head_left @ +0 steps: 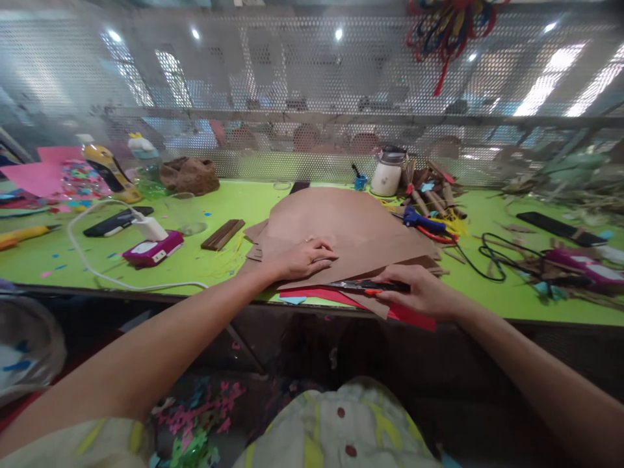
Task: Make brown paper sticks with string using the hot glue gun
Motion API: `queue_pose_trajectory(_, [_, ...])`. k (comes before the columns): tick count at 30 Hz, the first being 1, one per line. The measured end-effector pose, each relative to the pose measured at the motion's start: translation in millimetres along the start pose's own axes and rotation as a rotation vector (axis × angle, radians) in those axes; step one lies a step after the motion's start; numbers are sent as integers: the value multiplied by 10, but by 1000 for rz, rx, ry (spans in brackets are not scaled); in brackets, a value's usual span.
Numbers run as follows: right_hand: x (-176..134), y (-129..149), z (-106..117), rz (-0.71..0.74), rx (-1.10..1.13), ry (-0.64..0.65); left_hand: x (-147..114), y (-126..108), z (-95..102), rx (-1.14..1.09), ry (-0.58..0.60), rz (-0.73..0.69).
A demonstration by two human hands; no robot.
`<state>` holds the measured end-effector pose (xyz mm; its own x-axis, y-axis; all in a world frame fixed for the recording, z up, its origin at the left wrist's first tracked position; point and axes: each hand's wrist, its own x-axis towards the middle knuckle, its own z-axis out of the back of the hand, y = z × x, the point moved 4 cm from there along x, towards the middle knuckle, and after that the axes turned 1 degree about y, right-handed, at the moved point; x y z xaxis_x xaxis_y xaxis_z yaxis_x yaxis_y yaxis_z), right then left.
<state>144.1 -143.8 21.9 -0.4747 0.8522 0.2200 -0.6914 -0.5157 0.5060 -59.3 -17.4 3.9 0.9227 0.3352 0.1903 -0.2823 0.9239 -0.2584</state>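
A large sheet of brown paper [336,221] lies on the green table in front of me, over other brown sheets. My left hand [308,258] rests on its near left part, fingers stretched toward the right. In my right hand [423,291] is a pair of scissors [355,285], the blades pointing left along the paper's near edge. Whether the blades are parted is hard to make out. Red paper [412,317] sticks out beneath the brown sheets at the table's front edge, with a small light blue scrap [292,300] beside it.
A blue glue gun [423,222] lies right of the paper. Farther back stand a white jug [389,172] and rolled brown pieces [436,192]. On the left are a purple power strip [153,249] with a white charger, a phone [117,221] and a yellow glue bottle [111,172].
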Motion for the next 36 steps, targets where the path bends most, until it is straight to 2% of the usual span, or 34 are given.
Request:
queue_pose_trajectory(10, [344, 276, -178, 46, 14, 24, 1, 23, -26, -8, 18, 13])
queue_pose_trajectory(29, [494, 524, -389, 90, -39, 39, -3, 43, -59, 69, 17, 4])
queue_pose_trajectory(36, [615, 640, -570, 99, -101, 17, 11, 59, -76, 66, -3, -15])
